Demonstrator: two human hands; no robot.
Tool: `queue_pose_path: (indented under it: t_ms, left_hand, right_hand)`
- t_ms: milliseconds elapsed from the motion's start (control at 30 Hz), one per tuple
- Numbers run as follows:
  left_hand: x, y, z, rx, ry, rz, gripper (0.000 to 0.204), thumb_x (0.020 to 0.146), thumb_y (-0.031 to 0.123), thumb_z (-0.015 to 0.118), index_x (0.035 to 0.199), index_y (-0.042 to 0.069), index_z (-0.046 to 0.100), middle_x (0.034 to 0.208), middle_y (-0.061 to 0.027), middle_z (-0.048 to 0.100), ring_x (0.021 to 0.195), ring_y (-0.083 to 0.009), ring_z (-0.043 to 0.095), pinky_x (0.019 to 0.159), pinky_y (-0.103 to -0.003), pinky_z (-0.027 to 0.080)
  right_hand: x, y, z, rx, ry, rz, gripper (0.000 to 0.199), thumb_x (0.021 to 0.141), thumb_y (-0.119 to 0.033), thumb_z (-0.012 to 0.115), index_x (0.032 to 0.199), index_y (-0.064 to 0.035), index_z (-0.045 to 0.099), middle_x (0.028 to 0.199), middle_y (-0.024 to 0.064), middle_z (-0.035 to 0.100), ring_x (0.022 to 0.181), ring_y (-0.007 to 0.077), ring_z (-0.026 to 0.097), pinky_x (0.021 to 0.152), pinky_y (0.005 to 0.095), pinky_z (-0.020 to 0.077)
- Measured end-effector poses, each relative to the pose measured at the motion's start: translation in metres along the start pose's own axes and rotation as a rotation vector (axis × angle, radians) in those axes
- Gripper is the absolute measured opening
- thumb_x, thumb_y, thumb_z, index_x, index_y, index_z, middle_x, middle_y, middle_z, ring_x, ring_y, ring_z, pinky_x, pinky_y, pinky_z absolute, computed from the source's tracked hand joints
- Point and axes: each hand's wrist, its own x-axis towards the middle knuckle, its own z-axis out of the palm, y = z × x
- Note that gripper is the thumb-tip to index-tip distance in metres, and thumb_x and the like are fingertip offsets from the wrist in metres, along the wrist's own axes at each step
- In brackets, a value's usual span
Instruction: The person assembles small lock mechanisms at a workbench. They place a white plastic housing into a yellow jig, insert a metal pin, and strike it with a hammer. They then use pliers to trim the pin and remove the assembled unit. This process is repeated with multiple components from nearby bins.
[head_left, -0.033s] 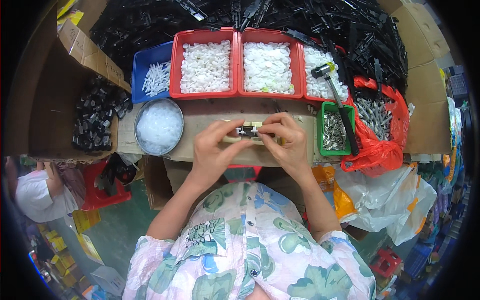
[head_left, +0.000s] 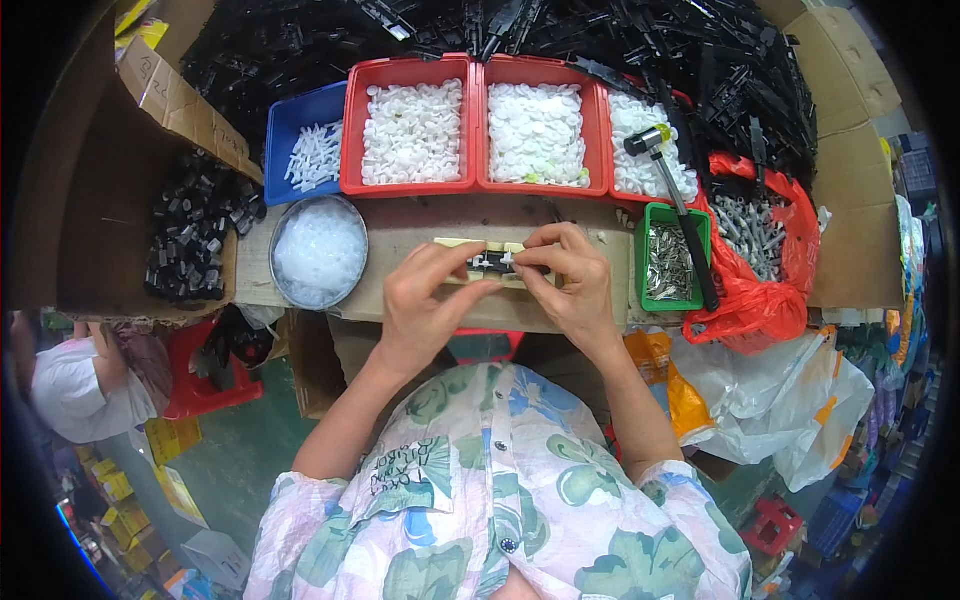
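Note:
On the bench between my hands lies a cream-coloured block (head_left: pixel 455 242), with a narrow black plastic part (head_left: pixel 490 264) set in its middle. Small white plastic pieces sit on the black part, one of them (head_left: pixel 507 259) at the fingertips of my right hand (head_left: pixel 578 285). That hand is closed in a pinch, thumb below and forefinger above. My left hand (head_left: pixel 420 300) curls round the left end of the black part, forefinger on the far side and thumb on the near side. Its fingertips partly cover the block, so the exact contact is hard to see.
Red bins (head_left: pixel 475 150) of white caps and a blue bin (head_left: pixel 270 140) of white pegs stand behind. A metal bowl (head_left: pixel 364 255) is at left. A hammer (head_left: pixel 680 200) leans over a green metal-pin tray (head_left: pixel 640 255), beside a red bag (head_left: pixel 760 310). Black parts (head_left: pixel 650 40) heap up behind.
My left forefinger has shifted slightly left and back, uncovering more of the cream block's left end. My right hand stays almost still at the white piece.

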Motion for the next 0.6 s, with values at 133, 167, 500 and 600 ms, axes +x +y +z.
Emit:
queue_pose_path:
  t_ms: [133, 167, 500, 600]
  left_hand:
    - [-0.014, -0.017, -0.008, 0.339, -0.026, 0.258, 0.036, 0.072, 0.007, 0.084, 0.106, 0.003, 0.073, 0.066, -0.0048, 0.057, 0.06, -0.021, 0.052, 0.056, -0.034, 0.04]
    - [-0.016, -0.02, -0.008, 0.374, -0.033, 0.291, 0.035, 0.072, 0.008, 0.084, 0.105, 0.004, 0.073, 0.065, -0.0045, 0.057, 0.06, -0.0214, 0.052, 0.056, -0.035, 0.04]
    - [-0.015, -0.026, 0.001, 0.567, -0.147, 0.406, 0.035, 0.076, 0.014, 0.081, 0.109, 0.007, 0.072, 0.064, -0.0013, 0.052, 0.062, -0.0207, 0.051, 0.059, -0.037, 0.04]
    - [-0.014, -0.027, 0.004, 0.584, -0.165, 0.412, 0.037, 0.076, 0.015, 0.081, 0.11, 0.007, 0.072, 0.064, -0.0008, 0.051, 0.063, -0.0202, 0.05, 0.059, -0.037, 0.041]
  right_hand:
    - [0.006, 0.011, 0.007, -0.079, -0.045, -0.097, 0.012, 0.073, -0.001, 0.075, 0.085, -0.003, 0.075, 0.093, 0.0098, 0.064, 0.092, 0.0277, 0.06, 0.079, 0.0382, 0.0481]
    - [0.007, 0.014, 0.009, -0.086, -0.052, -0.114, 0.013, 0.072, -0.001, 0.075, 0.085, -0.0032, 0.075, 0.094, 0.0097, 0.064, 0.093, 0.0281, 0.06, 0.08, 0.0388, 0.0478]
    - [0.023, 0.015, -0.003, -0.156, -0.293, -0.064, 0.01, 0.074, -0.004, 0.074, 0.085, -0.0038, 0.074, 0.097, 0.0094, 0.063, 0.099, 0.0285, 0.058, 0.086, 0.0386, 0.0467]
    - [0.024, 0.015, -0.004, -0.205, -0.324, -0.086, 0.008, 0.078, -0.008, 0.072, 0.085, -0.0045, 0.074, 0.096, 0.0082, 0.061, 0.101, 0.0273, 0.057, 0.088, 0.0408, 0.0446]
